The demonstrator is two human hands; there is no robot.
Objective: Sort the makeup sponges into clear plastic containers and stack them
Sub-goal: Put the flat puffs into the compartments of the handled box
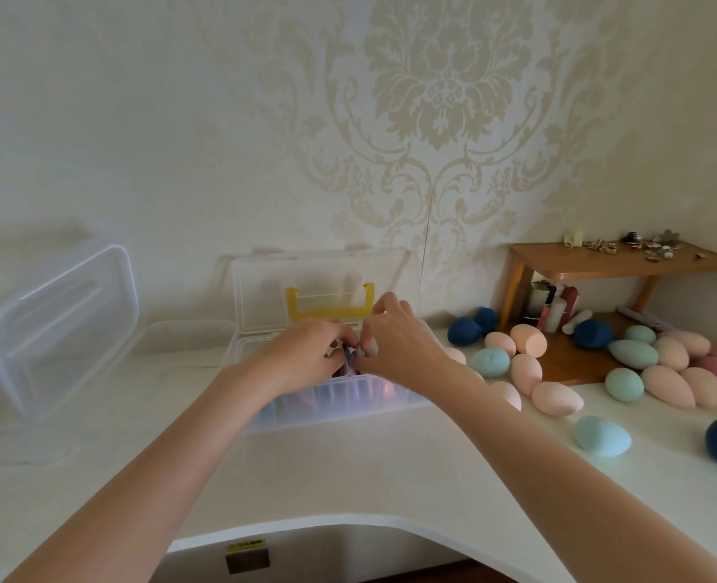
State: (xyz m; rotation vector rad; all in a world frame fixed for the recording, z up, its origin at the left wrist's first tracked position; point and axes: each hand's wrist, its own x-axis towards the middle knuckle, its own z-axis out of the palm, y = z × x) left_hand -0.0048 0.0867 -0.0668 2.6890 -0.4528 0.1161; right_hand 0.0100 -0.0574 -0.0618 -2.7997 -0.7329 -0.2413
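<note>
A clear plastic container (331, 408) stands open on the white table, its lid (319, 284) with a yellow handle (330, 309) leaning back against the wall. Both hands reach over its rim. My left hand (306, 351) and my right hand (394, 342) meet above the inside, fingers curled, pinching small greyish-purple things between them; what these are is too hidden to tell. Purple and pink shapes show through the container's front wall. Loose egg-shaped sponges lie to the right: peach (556, 398), light blue (602, 436), teal (491, 361) and navy (465, 331).
Another clear container (58, 326) leans with its lid up at the left. A small wooden shelf (626, 263) with trinkets on top and bottles beneath stands at the back right. The table's curved front edge (348, 523) runs below my arms. More sponges crowd the far right.
</note>
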